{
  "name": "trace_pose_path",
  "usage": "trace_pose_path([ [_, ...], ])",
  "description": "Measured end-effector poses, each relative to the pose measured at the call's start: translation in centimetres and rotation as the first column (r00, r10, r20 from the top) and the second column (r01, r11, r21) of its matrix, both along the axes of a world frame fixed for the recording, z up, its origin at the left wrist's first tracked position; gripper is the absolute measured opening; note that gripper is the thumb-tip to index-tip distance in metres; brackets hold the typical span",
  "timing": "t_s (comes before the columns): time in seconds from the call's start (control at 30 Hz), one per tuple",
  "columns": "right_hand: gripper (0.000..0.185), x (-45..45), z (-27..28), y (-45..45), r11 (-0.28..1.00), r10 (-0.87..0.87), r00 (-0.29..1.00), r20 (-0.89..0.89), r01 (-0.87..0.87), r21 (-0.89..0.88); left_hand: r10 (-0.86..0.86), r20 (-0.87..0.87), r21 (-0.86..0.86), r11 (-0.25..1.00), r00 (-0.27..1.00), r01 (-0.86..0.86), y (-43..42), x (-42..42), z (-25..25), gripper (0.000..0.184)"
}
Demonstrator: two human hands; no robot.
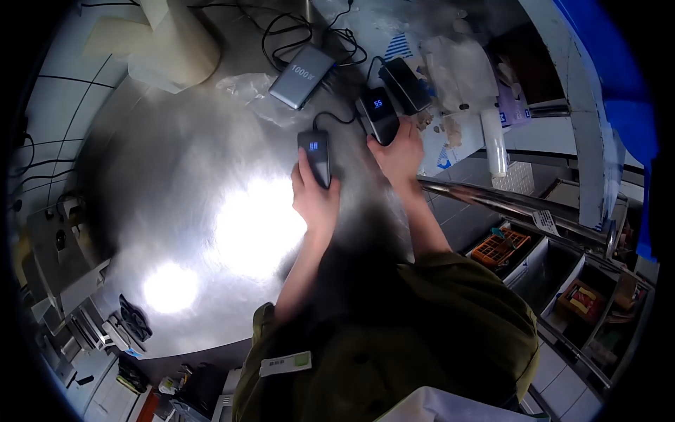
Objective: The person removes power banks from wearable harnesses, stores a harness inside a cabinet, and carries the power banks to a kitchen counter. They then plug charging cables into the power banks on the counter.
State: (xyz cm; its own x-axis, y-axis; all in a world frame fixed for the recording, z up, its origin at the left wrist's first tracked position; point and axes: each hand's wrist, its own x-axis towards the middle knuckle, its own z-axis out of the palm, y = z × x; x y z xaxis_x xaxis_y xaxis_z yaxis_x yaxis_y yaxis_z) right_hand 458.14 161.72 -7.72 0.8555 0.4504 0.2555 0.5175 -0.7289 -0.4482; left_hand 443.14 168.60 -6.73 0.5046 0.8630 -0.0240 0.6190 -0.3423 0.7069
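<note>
My left hand [314,204] is closed around a dark power bank [321,158] with lit blue digits. A black cable runs from its far end. My right hand [401,158] grips a second power bank [380,121], black and glossy, whose display seems to read 55. Just beyond the right hand lies another dark, flat device [406,86] with a cable at its far end. A grey power bank [302,77] with large printed digits rests farther back on the metal table [140,204], beside crumpled clear plastic [260,98].
Tangled black cables [281,35] lie at the back. A paper roll [172,49] stands back left, and a plastic-wrapped roll [493,144] hangs over the right edge near a metal rail [506,200]. Open bins, one holding an orange basket [500,246], sit low at right.
</note>
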Motion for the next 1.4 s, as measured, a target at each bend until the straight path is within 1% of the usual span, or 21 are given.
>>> trace_pose_path([
  [0.03,0.058,-0.5,0.2,0.1,0.999,-0.018,1.0,-0.013,0.018,-0.029,0.026,0.009,0.016,1.0,1.0,-0.026,0.2,0.9,-0.1,0.075],
  [0.13,0.059,-2.2,0.4,0.5,0.999,-0.04,0.999,-0.021,0.04,-0.024,0.014,0.056,0.165,0.986,0.998,-0.023,0.3,3.0,-0.8,0.072],
  [0.17,0.055,-2.5,0.0,0.5,0.998,-0.046,0.999,0.022,0.047,-0.049,0.018,0.134,0.103,0.994,0.991,-0.032,0.2,3.5,-0.9,0.067],
  [0.27,0.05,-2.1,-0.6,-0.3,0.999,0.032,0.996,0.084,-0.031,-0.011,0.013,0.308,0.068,0.997,0.951,-0.036,0.3,3.1,-1.6,0.057],
  [0.37,0.049,2.1,-1.0,-1.3,0.999,-0.018,0.988,-0.153,0.013,-0.031,0.138,0.47,-0.252,0.968,0.872,-0.017,0.6,2.0,-2.1,0.044],
  [0.4,0.049,4.0,-1.4,-0.7,0.995,-0.089,0.996,-0.009,0.09,0.041,0.165,0.481,-0.302,0.953,0.861,-0.014,0.7,1.7,-2.2,0.043],
  [0.43,0.05,6.1,-1.9,0.2,0.98,-0.17,0.977,0.128,0.154,0.126,0.191,0.491,-0.349,0.937,0.85,-0.01,0.9,1.4,-2.3,0.043],
  [0.47,0.052,8.4,-2.5,0.9,0.984,-0.179,0.973,0.142,0.178,0.026,0.217,0.5,-0.391,0.92,0.838,-0.005,1.1,1.0,-2.4,0.044],
  [0.5,0.055,10.6,-3.4,1.5,0.977,-0.188,0.97,0.155,0.201,-0.071,0.172,0.497,-0.35,0.937,0.85,0.015,1.1,0.4,-3.2,0.043],
  [0.57,0.06,15.2,-6.9,3.3,0.954,-0.204,0.979,-0.012,0.196,-0.227,0.076,0.489,-0.256,0.965,0.869,0.06,1.4,-0.8,-5.3,0.043],
  [0.6,0.063,15.7,-6.9,4.0,0.935,-0.22,0.971,-0.094,0.182,-0.306,0.034,0.507,-0.18,0.981,0.861,0.067,1.5,-1.1,-5.3,0.04],
  [0.63,0.065,16.3,-6.8,4.1,0.937,-0.192,0.967,-0.168,0.13,-0.326,-0.008,0.525,-0.104,0.992,0.851,0.073,1.4,-1.2,-5.3,0.037],
  [0.67,0.068,16.0,-4.8,4.4,0.935,-0.166,0.956,-0.243,0.074,-0.347,-0.047,0.537,-0.034,0.996,0.842,0.077,1.1,-1.1,-5.3,0.035],
  [0.7,0.07,15.5,-3.7,4.3,0.929,-0.14,0.938,-0.318,0.014,-0.369,-0.01,0.535,-0.067,0.996,0.845,0.055,1.0,-0.9,-4.8,0.034],
  [0.8,0.072,14.6,-3.2,3.9,0.959,-0.106,0.952,-0.286,0.021,-0.284,-0.022,0.546,-0.051,0.997,0.837,0.06,0.9,-0.8,-5.5,0.034],
  [0.9,0.072,15.4,-5.8,3.5,0.981,-0.112,0.966,-0.234,0.071,-0.178,-0.024,0.527,-0.056,0.996,0.849,0.063,0.9,-1.0,-5.5,0.033],
  [1.0,0.071,17.1,-6.8,3.4,0.986,-0.069,0.953,-0.294,0.02,-0.166,-0.03,0.543,-0.034,0.998,0.839,0.058,1.0,-0.9,-5.8,0.037],
  [1.1,0.071,17.8,-6.3,3.8,0.979,-0.089,0.924,-0.372,0.013,-0.203,-0.025,0.54,-0.036,0.998,0.841,0.052,1.0,-0.9,-5.9,0.037],
  [1.2,0.07,17.7,-6.4,3.9,0.974,-0.094,0.943,-0.319,0.02,-0.228,-0.015,0.549,-0.041,0.998,0.835,0.045,0.9,-0.7,-5.5,0.037],
  [1.3,0.074,16.8,-5.8,4.2,0.952,-0.152,0.947,-0.284,0.063,-0.299,-0.027,0.542,0.004,1.0,0.84,0.03,0.9,-0.6,-5.4,0.038],
  [1.4,0.082,15.2,-5.1,4.1,0.946,-0.213,0.941,-0.263,0.131,-0.298,-0.028,0.546,0.012,1.0,0.838,0.026,0.9,-0.6,-5.4,0.038],
])
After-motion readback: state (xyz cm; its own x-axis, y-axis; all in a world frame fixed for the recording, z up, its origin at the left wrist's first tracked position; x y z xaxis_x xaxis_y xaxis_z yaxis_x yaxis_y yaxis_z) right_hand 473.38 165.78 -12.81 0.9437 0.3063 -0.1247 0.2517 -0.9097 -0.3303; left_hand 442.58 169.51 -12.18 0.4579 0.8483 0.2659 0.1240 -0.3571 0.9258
